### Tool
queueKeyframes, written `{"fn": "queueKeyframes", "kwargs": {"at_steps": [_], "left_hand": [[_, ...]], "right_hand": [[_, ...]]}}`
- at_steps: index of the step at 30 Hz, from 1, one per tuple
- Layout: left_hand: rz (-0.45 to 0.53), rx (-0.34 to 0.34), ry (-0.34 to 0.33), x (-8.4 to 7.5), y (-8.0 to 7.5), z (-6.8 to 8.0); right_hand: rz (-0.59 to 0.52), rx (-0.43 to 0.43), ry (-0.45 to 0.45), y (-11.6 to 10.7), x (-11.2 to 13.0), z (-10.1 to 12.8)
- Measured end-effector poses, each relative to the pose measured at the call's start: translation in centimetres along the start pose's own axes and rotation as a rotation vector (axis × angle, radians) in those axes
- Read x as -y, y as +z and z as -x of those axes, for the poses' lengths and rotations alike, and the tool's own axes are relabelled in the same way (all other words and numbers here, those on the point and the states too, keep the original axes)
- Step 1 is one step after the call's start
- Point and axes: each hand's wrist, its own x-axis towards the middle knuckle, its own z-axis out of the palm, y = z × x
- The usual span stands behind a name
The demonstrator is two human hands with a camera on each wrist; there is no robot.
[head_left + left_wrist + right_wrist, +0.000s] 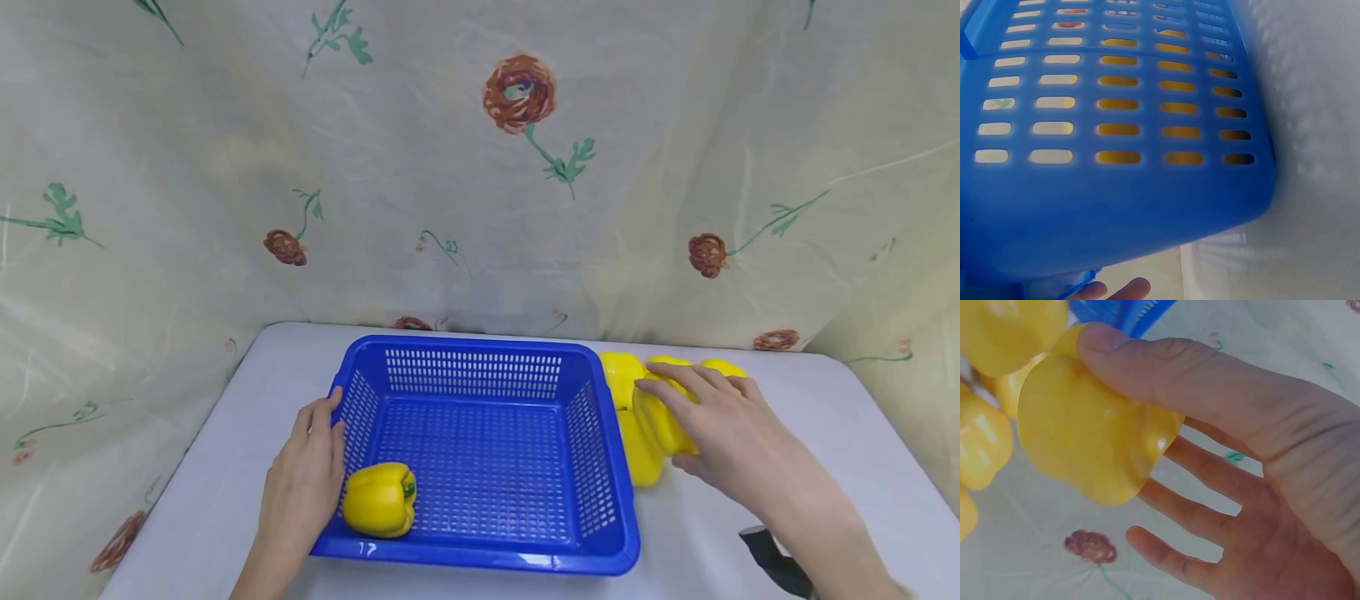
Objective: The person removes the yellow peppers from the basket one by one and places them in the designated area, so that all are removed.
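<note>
**Right hand on a pepper beside the basket, left hand at the basket's wall**

Surroundings: a floral cloth hangs behind and around the white table. A dark object lies at the near right, partly hidden by the right forearm; what it is cannot be told. To the right of the blue basket, just beside its right wall, sits a cluster of yellow peppers; they crowd together, touching one another, so the held one has neighbours close on its left and far sides.

Container: the basket is a slotted, rectangular tub standing in the middle of the table. One yellow pepper inside lies in its near left corner, against the left wall, green stem facing right. The rest of the floor is bare.

Hands: the left hand lies flat along the outside of the basket's left wall, fingers straight, tips at the rim. The right hand reaches from the near right; its thumb presses one side of the held pepper and the spread fingers pass behind it, a loose, wide grasp
</note>
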Motion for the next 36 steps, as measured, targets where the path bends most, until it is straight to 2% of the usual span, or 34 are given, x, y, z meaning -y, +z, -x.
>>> {"fn": "queueKeyframes", "kwargs": {"at_steps": [6,13,23,27,36], "left_hand": [[-0.002,0.002,0.000,0.1,0.0,0.0],[-0.002,0.008,-0.004,0.1,0.0,0.1],[0.000,0.023,-0.014,0.0,0.1,0.0],[-0.001,0.025,-0.021,0.1,0.1,-0.1],[-0.007,0.032,-0.029,0.0,-0.1,-0.1]], "right_hand": [[0.004,0.030,0.044,1.1,-1.3,0.9],[0.024,0.021,0.053,2.1,-2.5,1.5],[0.004,0.102,0.113,3.7,-4.1,1.6],[-0.009,0.158,0.144,4.4,-4.2,1.5],[-0.028,0.196,0.158,5.4,-4.0,1.3]]}}
